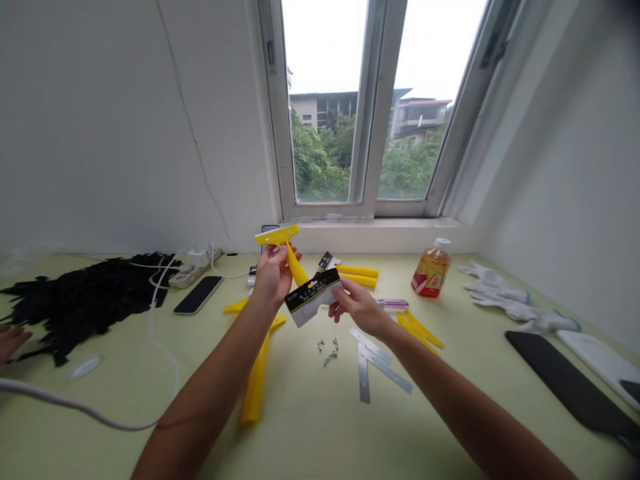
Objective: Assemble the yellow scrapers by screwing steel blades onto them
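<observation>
Here we are over the table, and the left hand [273, 277] is lifting a yellow plastic T-shaped scraper [296, 265], its fingers closed firmly around the shaft just below the crossbar. Right beside it, the right hand [361, 308] is pinching a black-and-white cardboard packet [313, 297], its fingers closed on the packet's edge. Both are being held up above a pale green table [305, 433], with the packet tilting just next to the scraper's shaft.

Spread out below, loose yellow plastic handles [256, 380] are lying on the table, with flat steel blades [373, 363] and a small cluster of silver screws [327, 351] sitting between the forearms. Further along, a clear plastic bottle [431, 270] of amber liquid is standing upright near the wall, its red-and-yellow label facing us and the liquid filling most of it. Whether the packet is holding anything, we can't tell from here.

White cloth work gloves [515, 300] are lying off to the right, a black smartphone [197, 295] is resting beside a white power strip [193, 270], and another person's hand [10, 340] is reaching in at the far left edge.
</observation>
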